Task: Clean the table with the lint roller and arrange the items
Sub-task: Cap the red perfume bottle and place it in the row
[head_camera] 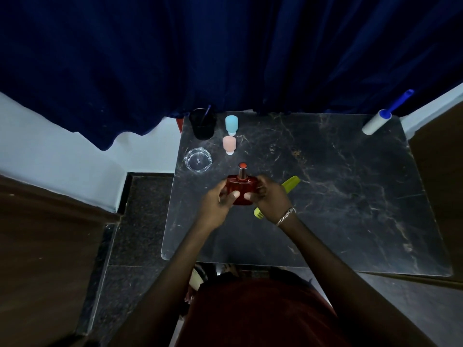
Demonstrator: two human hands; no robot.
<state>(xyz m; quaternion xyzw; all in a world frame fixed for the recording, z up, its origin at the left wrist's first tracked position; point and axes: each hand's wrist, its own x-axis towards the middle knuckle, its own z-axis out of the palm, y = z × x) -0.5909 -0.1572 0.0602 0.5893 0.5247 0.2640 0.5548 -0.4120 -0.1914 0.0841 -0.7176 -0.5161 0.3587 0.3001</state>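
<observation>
Over the dark marbled worktop (338,196), both arms reach forward and meet at the red bottle (241,190), the landmark here. The left hand (216,204) grips its left side, thumb across the front; the right hand (271,199), bracelet (285,216) at the wrist, clamps its right side. A yellow-green comb (290,182) lies just right of the bottle, partly hidden under the right hand. The lint roller (374,123) sits far right and back. Behind-left: black cup (202,125), glass ashtray (198,160), blue (231,123) and pink (229,144) small bottles.
</observation>
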